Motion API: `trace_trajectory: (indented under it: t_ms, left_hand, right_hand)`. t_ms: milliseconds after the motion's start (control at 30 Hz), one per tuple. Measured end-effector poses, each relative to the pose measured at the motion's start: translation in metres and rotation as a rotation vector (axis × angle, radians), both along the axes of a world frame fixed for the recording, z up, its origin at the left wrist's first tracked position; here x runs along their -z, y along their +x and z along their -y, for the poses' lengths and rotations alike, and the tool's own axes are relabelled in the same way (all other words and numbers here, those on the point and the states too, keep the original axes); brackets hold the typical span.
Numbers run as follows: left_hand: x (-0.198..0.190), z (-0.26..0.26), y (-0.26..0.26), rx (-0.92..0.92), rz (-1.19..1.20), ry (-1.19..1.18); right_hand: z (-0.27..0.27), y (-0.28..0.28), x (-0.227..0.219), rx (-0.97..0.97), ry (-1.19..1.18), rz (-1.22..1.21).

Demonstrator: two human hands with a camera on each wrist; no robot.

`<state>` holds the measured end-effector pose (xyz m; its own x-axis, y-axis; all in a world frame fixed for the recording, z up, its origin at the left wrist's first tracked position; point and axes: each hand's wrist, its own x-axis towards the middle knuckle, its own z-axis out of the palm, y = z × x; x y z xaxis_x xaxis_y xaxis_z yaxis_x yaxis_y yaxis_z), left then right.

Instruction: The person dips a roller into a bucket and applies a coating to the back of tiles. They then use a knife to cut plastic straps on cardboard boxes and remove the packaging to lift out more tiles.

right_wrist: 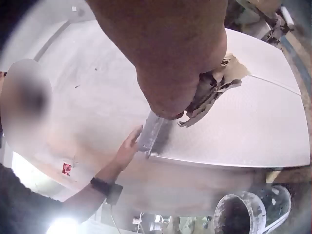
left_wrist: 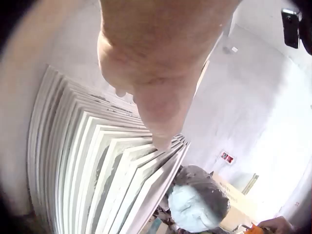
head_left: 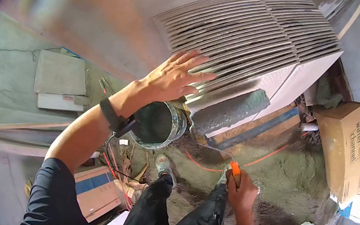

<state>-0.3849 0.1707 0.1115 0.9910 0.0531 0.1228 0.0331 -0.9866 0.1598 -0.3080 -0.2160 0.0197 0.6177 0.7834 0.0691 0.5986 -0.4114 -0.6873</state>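
Note:
My right hand (head_left: 242, 193) grips the orange handle (head_left: 236, 169) of a paint roller in the head view. Its wide sleeve (head_left: 233, 112), coated in wet grey-green material, lies across the white face of the front tile (head_left: 287, 78). That tile fronts a leaning row of large tiles (head_left: 250, 16), fanned with their upper edges showing. Over the left end of those edges, my left hand (head_left: 171, 77) spreads its fingers. The left wrist view has its thumb (left_wrist: 163, 139) right at the tile edges. A bucket (head_left: 178, 129) of dark liquid stands below my left forearm.
A cardboard box (head_left: 340, 145) stands to the right by the wall. Flattened cardboard (head_left: 258, 131) lies under the tiles. An orange cord (head_left: 269, 154) crosses the dusty floor, and boards (head_left: 61, 74) rest at the left. Another carton (head_left: 96, 191) lies near my left leg.

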Motion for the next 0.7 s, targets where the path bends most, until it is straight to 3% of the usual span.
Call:
trace_trajectory:
  t_ms: [33,267,467,700]
  left_hand:
    - [0.003,-0.001,-0.001,0.014,-0.007,-0.001]
    - [0.019,-0.005,-0.012,0.100,-0.096,0.010]
    - [0.031,-0.006,-0.014,0.121,-0.059,0.009]
    - [0.018,-0.002,-0.006,0.139,-0.100,0.008]
  right_hand:
    - [-0.003,0.002,0.002,0.009,-0.022,0.114]
    - [-0.014,0.003,0.010,0.023,0.008,0.199]
    - [-0.022,-0.003,0.012,0.023,-0.013,0.183]
    - [-0.023,0.002,0.030,0.017,-0.003,0.137]
